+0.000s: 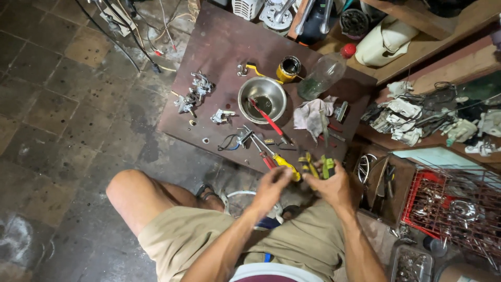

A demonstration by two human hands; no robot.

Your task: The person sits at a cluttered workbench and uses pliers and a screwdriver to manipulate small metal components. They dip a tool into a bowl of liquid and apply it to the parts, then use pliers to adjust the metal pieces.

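My right hand (334,187) is closed around a pliers-like tool with green and yellow-black handles (326,166), at the near edge of a low brown board (219,47). My left hand (271,187) reaches in from the left, its fingertips pinched close to the right hand and touching the end of a yellow-handled screwdriver (286,161). Whether it holds anything is hidden. A red-handled screwdriver (267,158) lies just beyond. Further up the board stands a steel bowl (249,90) with a red-handled tool (266,117) leaning in it.
On the board lie small metal parts (194,93), a grey rag (312,114), a yellow tin (288,69) and a plastic bottle (323,74). A red wire crate (417,198) and wooden shelves with clutter (417,117) stand at the right. Cables (130,36) run over the tiled floor.
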